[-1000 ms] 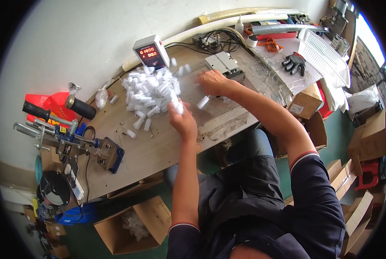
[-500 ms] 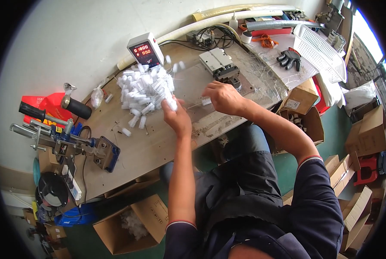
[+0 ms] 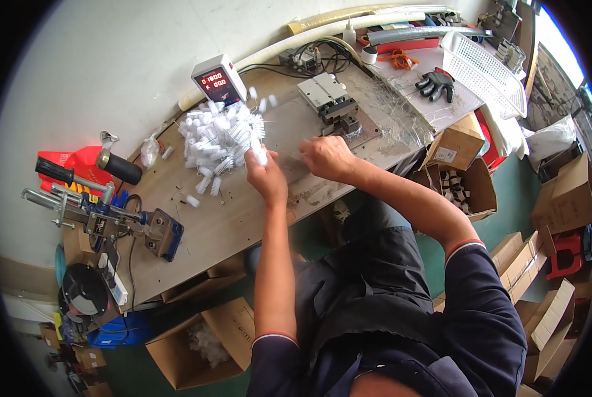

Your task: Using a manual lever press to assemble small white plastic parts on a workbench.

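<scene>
My left hand (image 3: 267,180) is closed on a small white spiral brush (image 3: 259,156), at the near right edge of a pile of similar white brushes (image 3: 213,135). To its right, my right hand (image 3: 330,157) hovers low over the bench with its fingers curled together. Whatever those fingers hold, if anything, is hidden. Just beyond the right hand sits a metal clamping fixture (image 3: 327,97) with a dark block at its near end. A counter box with a red lit display (image 3: 218,81) stands behind the pile.
A hand-lever press (image 3: 101,215) stands at the bench's left end, beside a black cylinder (image 3: 119,167). Farther right lie a black and grey glove (image 3: 436,85) and a white plastic basket (image 3: 484,79). Open cardboard boxes stand below, one (image 3: 233,337) holding white material.
My right hand has shifted slightly left, toward my left hand. The white brush seen by its fingertips before no longer shows. The whole view has moved a little.
</scene>
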Motion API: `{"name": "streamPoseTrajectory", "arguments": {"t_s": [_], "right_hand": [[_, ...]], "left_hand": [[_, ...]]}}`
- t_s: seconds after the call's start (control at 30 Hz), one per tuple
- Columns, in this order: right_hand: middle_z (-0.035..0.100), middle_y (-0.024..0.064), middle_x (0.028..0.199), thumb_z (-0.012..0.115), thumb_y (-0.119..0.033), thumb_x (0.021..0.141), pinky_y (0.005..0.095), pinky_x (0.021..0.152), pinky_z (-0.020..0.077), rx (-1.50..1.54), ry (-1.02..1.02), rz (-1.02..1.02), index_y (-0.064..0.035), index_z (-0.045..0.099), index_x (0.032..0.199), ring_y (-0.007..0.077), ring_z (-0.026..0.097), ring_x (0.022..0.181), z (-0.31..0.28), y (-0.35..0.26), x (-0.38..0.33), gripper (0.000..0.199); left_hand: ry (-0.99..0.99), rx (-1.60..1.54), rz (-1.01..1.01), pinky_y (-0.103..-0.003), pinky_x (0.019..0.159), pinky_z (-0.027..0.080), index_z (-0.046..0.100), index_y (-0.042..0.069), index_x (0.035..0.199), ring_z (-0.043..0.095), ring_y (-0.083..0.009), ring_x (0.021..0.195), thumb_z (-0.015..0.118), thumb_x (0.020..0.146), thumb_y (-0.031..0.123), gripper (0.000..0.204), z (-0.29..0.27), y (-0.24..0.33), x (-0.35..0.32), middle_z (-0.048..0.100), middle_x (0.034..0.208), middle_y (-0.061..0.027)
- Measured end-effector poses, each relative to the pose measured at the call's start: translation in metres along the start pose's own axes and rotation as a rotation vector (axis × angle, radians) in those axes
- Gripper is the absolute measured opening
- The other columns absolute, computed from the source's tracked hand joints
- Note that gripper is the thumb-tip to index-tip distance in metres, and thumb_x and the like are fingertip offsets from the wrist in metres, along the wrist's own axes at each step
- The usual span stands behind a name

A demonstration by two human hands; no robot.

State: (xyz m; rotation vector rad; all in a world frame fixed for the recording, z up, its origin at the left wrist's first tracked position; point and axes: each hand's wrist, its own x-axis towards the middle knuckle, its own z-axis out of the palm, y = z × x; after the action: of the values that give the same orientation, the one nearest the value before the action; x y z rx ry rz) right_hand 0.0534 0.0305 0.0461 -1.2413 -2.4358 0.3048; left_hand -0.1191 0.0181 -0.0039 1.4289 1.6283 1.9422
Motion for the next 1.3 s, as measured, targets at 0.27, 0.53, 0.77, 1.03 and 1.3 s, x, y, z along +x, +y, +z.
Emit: {"name": "streamPoseTrajectory", "arguments": {"t_s": [0.27,0.53,0.77,1.03,1.3], "right_hand": [[0.070,0.0188,0.109,0.062,-0.010,0.087,0.0483,0.085,0.0556,0.128,0.064,-0.066,-0.0048,0.071,0.099,0.0394,0.069,0.101,0.005,0.027,-0.006,0.016],[0.062,0.0116,0.095,0.066,-0.010,0.083,0.0442,0.079,0.0563,-0.135,0.089,-0.423,-0.0080,0.067,0.088,0.0327,0.066,0.093,-0.012,0.024,-0.013,0.005],[0.067,0.0199,0.074,0.061,-0.021,0.086,0.0547,0.067,0.0542,0.147,0.242,0.197,-0.0061,0.064,0.084,0.0448,0.067,0.071,-0.005,0.047,-0.063,0.015],[0.070,0.0229,0.080,0.061,-0.023,0.084,0.0536,0.073,0.0546,0.172,0.373,0.419,-0.0048,0.069,0.082,0.0453,0.068,0.079,-0.009,0.074,-0.062,0.019],[0.072,0.0228,0.084,0.063,-0.024,0.081,0.0508,0.080,0.0545,0.220,0.347,0.595,-0.0050,0.073,0.084,0.0432,0.070,0.086,-0.013,0.063,-0.044,0.022]], "left_hand": [[0.009,0.036,0.057,-0.029,0.053,0.044,0.059,0.003,0.098,0.055,-0.0101,0.054,0.057,0.105,0.015,0.014,0.003,-0.006,0.000,0.067,0.073,-0.0039],[-0.021,-0.011,-0.033,-0.029,0.055,0.045,0.060,0.002,0.099,0.055,-0.0095,0.056,0.057,0.106,0.015,0.015,-0.004,0.011,-0.001,0.066,0.074,-0.0035],[-0.065,-0.071,-0.157,-0.030,0.058,0.047,0.062,0.001,0.109,0.058,-0.0125,0.060,0.054,0.103,0.008,0.013,-0.004,0.011,-0.003,0.067,0.079,-0.0061],[-0.055,-0.074,-0.180,-0.029,0.059,0.046,0.062,0.001,0.107,0.055,-0.0106,0.060,0.056,0.105,0.013,0.013,-0.002,0.005,-0.002,0.067,0.079,-0.0040],[-0.077,-0.077,-0.181,-0.026,0.056,0.045,0.062,0.002,0.108,0.054,-0.0080,0.060,0.056,0.106,0.017,0.015,-0.002,0.004,-0.002,0.066,0.079,-0.0031]]}}
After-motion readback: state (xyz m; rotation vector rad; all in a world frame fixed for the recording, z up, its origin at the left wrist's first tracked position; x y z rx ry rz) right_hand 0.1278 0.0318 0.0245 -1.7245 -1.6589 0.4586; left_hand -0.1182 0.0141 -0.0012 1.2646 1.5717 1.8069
